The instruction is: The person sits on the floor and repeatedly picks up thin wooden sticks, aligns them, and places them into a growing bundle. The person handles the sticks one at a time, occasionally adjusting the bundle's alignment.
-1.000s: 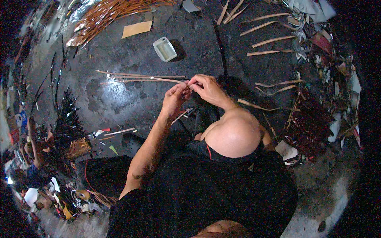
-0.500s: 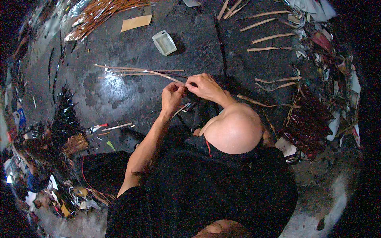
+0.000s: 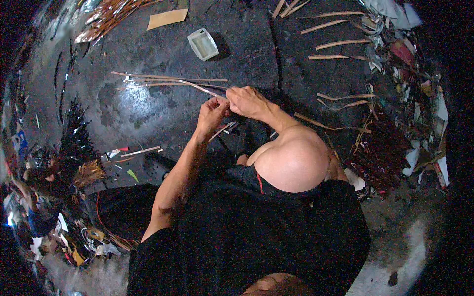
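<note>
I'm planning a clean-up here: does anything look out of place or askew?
Some scraps do: a green sliver and a pale strip lie loose on the floor, left of the left forearm. They look odd because the upper-right tan strips lie in a row.

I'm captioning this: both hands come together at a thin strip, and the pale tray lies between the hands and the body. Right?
Not quite: the head view shows the pale tray beyond the left hand and right hand, farther from the body. The hands do come together at a thin strip.
</note>
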{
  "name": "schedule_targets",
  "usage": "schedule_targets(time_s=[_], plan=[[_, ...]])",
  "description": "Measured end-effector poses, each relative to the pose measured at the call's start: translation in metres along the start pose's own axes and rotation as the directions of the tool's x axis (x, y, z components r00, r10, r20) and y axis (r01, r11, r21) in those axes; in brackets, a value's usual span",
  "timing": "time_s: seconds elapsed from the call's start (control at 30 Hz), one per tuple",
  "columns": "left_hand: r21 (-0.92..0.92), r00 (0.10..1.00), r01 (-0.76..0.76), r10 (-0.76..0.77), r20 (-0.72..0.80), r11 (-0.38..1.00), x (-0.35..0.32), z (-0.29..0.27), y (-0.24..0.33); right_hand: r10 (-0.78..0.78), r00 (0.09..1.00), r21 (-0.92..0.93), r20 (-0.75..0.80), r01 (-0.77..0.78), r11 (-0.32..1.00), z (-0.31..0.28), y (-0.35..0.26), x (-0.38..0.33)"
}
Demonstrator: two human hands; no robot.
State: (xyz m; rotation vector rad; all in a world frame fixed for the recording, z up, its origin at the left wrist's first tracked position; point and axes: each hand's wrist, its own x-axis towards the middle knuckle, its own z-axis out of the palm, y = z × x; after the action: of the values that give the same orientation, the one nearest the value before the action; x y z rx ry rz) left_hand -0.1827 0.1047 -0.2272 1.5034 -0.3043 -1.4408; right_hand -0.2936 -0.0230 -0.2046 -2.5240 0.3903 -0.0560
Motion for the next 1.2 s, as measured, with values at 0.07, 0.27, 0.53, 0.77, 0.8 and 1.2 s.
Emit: schedule_targets(time_s=[0.07,0.27,0.53,0.77,0.8,1.2], plan=[[0.005,0.998,-0.047,0.046,0.044,0.999,0.003,-0.001,-0.003,0.106,0.988,0.183,0.116,-0.126,0.975,0.001,0.010,0.000],[0.009,0.994,0.087,-0.088,0.058,0.996,-0.001,0.000,-0.003,0.350,0.780,0.526,0.518,-0.613,0.589,0.012,0.025,-0.007],[0.097,0.999,-0.007,0.002,0.049,0.995,0.003,-0.002,-0.006,0.039,0.999,0.227,-0.004,-0.038,0.973,-0.002,0.008,-0.015],[0.167,0.993,-0.098,0.086,0.077,0.981,-0.004,-0.003,0.004,-0.068,0.997,0.148,-0.030,0.072,0.986,-0.004,0.007,-0.007],[0.169,0.992,-0.109,0.097,0.082,0.979,-0.003,-0.004,0.000,-0.052,0.998,0.170,-0.046,0.060,0.984,-0.003,0.008,-0.005],[0.778,0.700,-0.537,0.686,0.196,0.325,-0.015,-0.002,0.066,0.367,0.928,0.393,0.069,-0.364,0.845,-0.037,0.001,-0.020]])
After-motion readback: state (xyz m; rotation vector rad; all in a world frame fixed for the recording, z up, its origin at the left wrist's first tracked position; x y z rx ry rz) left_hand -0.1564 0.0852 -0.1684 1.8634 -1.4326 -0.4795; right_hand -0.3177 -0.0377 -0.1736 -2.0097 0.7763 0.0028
